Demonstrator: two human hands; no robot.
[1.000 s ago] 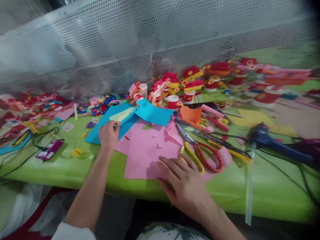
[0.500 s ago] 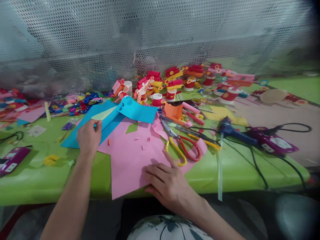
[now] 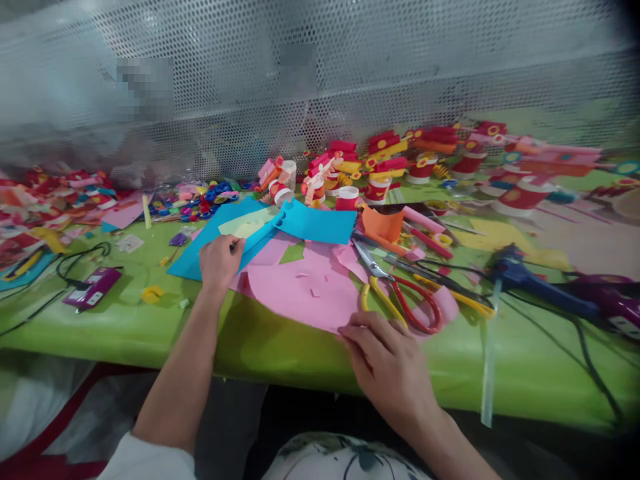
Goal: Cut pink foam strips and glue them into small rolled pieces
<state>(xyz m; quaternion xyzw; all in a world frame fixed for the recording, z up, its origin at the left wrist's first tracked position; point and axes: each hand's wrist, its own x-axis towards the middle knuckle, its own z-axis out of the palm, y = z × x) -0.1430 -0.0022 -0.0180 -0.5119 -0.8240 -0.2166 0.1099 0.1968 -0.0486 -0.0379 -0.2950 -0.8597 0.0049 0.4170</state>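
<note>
My right hand (image 3: pixel 393 363) has its fingertips closed on the near right edge of a pink sheet (image 3: pixel 300 300). The sheet's near edge curves up off the table. My left hand (image 3: pixel 220 262) is closed beside a pale yellow piece (image 3: pixel 243 227) and large blue sheets (image 3: pixel 187 253). A small dark end shows at its fingers, too little to name. Small pink scraps lie on the pink sheet. Just beyond my right hand are scissors (image 3: pixel 416 308) with one red and one yellow handle.
A blue glue gun (image 3: pixel 545 283) with a cord lies at the right, its clear glue stick over the edge. Red and white cups with paper tubes (image 3: pixel 377 190) stand at the back. A purple device (image 3: pixel 93 288) sits left. Perforated metal (image 3: pixel 350 73) rises behind.
My right hand has gone from lying spread on the pink sheet to gripping its edge, which now bends upward. The view has turned left; my left hand stays by the blue sheets.
</note>
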